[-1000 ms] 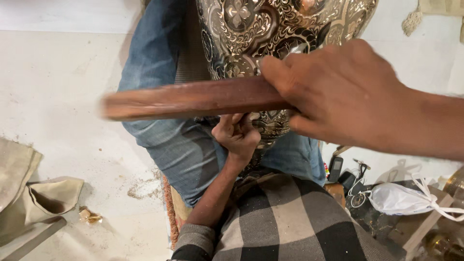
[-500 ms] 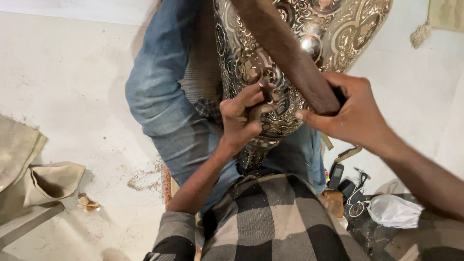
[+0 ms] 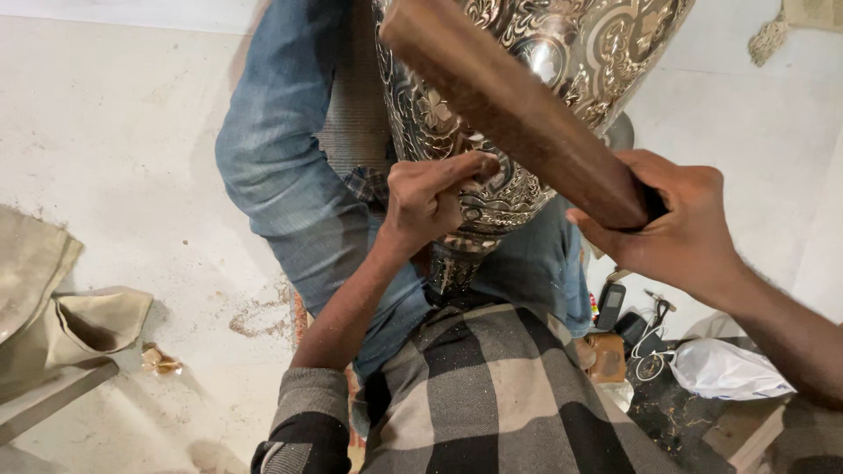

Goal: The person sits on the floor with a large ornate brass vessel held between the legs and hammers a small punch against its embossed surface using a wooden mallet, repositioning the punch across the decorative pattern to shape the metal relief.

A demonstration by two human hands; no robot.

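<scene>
From my remote seat I look straight down over the person's lap. The right hand [image 3: 676,224] is wrapped tight around one end of a thick brown wooden club [image 3: 518,110], fingers curled fully about it; the club slants up and to the left across the front of a large engraved metal vase [image 3: 562,53]. Whether the wood touches the metal I cannot tell from this angle.

The left hand [image 3: 430,197] is bunched closed, thumb and fingertips pinched together against the vase's lower bulge (there may be a small tool in that pinch, but I cannot make one out). The two hands are apart, the left at the centre of the scene, the right further to the right and a little nearer to me.

The vase rests between the legs, its narrow foot [image 3: 457,263] pointing toward the person's body and its wide body running off the far edge of the view. The blue jeans [image 3: 281,175] frame it on the left, and a grey-and-black checked shirt [image 3: 492,395] fills the near centre.

On the pale floor at the left lies a crumpled tan cloth [image 3: 79,320]. At the near right sit a white plastic bag [image 3: 733,369], a small dark phone [image 3: 609,305] and some tangled cable.
</scene>
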